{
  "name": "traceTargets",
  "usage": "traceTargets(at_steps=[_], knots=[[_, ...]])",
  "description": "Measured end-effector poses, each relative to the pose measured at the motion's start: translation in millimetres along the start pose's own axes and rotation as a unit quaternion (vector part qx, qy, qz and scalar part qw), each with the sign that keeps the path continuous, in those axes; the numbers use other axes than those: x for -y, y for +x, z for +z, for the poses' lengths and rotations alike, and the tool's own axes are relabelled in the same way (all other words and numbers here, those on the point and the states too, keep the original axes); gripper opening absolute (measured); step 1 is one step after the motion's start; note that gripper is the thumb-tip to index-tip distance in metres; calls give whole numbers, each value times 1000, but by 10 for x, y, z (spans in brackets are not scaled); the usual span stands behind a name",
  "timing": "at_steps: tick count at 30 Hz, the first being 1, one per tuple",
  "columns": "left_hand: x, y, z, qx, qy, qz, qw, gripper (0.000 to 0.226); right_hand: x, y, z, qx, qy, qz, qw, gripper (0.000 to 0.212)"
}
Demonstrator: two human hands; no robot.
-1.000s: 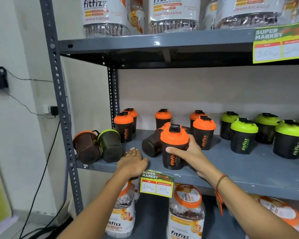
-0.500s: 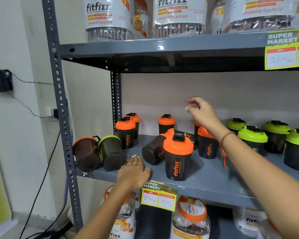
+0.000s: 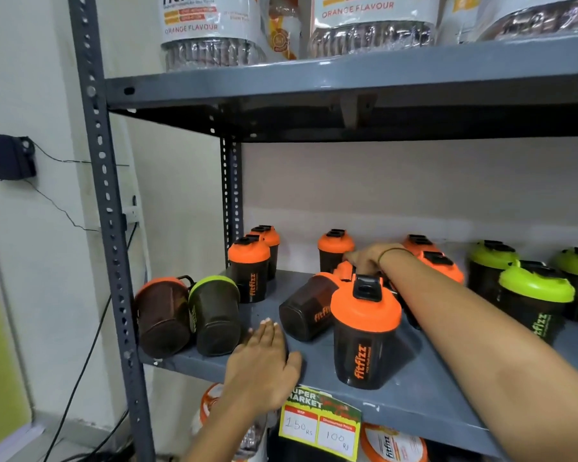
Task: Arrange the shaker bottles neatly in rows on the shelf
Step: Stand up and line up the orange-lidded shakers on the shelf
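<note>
Orange-lidded shaker bottle [image 3: 364,331] reads "fitfizz"; price tag [image 3: 321,425] reads "150", "100".

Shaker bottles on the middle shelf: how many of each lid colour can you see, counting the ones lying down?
Orange-lidded dark plastic shaker bottles: 8
Green-lidded dark plastic shaker bottles: 4
Total in view: 12

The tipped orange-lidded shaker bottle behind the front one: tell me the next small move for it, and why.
Probably close the right hand on the tipped orange-lidded dark shaker bottle and stand it upright. It lies on its side on the grey metal shelf, base toward the front, while its neighbours stand; the right hand is already at its lid. The left hand rests flat on the shelf.
</note>
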State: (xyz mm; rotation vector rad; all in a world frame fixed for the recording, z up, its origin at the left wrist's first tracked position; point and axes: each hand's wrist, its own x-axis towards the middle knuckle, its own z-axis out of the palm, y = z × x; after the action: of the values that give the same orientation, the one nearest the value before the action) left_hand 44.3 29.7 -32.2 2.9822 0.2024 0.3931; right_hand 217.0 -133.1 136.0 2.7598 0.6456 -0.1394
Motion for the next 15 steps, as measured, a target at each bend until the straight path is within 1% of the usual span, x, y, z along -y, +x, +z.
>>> traceTargets(at_steps=[2,3,6,7,9,10,11,12,15], knots=[[-7,-3,-6,-5,0,0,1000,80,-19,99,83,16,32,-1,999,63],[-11,-8,-9,-8,0,-1,1000,80,-25,127,101,15,48,1,999,65],[-23,-26,-24,-15,-1,-3,1000,78,-54,110,66,-30,86,-20,996,49],[-24,-30,-29,-15,-2,-2,1000,77,-68,79,25,-53,102,-30,993,48],[-26,-35,-39,-15,0,-1,1000,74,-84,17,-60,-89,125,-36,988,65],[-30,-40,-43,-13,1,-1,1000,72,-84,-4,-86,-89,125,-30,988,73],[-35,-44,-47,-12,1,-1,1000,72,-74,-16,-94,-80,118,-29,989,77],[-39,-52,-50,-10,1,-2,1000,71,-66,1,-78,-57,114,-27,992,76],[-53,-57,-57,-6,-1,-4,1000,73,-2,31,14,12,93,-13,996,66]])
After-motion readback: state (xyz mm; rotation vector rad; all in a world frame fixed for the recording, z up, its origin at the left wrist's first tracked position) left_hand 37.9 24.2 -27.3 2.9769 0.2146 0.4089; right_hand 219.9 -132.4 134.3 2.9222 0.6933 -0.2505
